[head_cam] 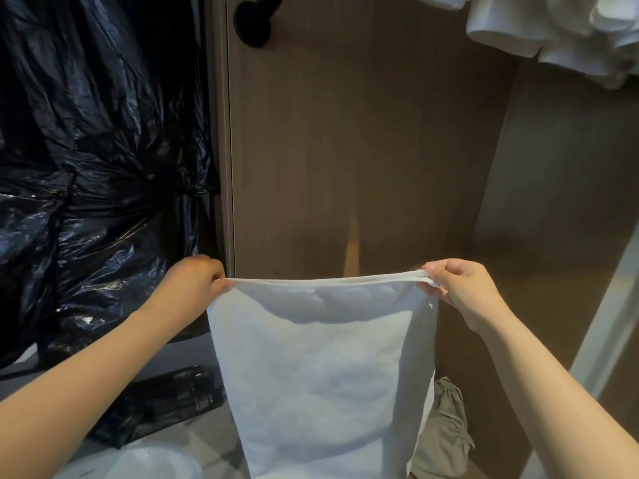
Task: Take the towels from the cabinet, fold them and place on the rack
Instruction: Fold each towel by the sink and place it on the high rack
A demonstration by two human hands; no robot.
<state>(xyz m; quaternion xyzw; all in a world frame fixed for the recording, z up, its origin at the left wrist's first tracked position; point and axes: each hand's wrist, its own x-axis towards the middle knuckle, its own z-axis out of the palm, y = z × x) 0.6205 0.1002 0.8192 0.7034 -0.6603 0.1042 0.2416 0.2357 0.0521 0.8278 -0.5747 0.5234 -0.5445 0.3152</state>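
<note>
The white towel (318,368) hangs taut between the left hand (193,281) and the right hand (460,288), each pinching a top corner, before a brown wood-grain cabinet panel (363,150). Crinkled black plastic bags (96,160) crowd the left; more white towels (553,25) lie far right above, and an olive cloth pouch (446,433) sits low right.

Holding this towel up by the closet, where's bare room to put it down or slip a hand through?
Open room shows in the brown compartment beyond the right hand, under the piled white towels. A narrow grey floor strip lies between the held towel and the black bags. Crowded: the bags fill the left; an olive cloth sits low right.
</note>
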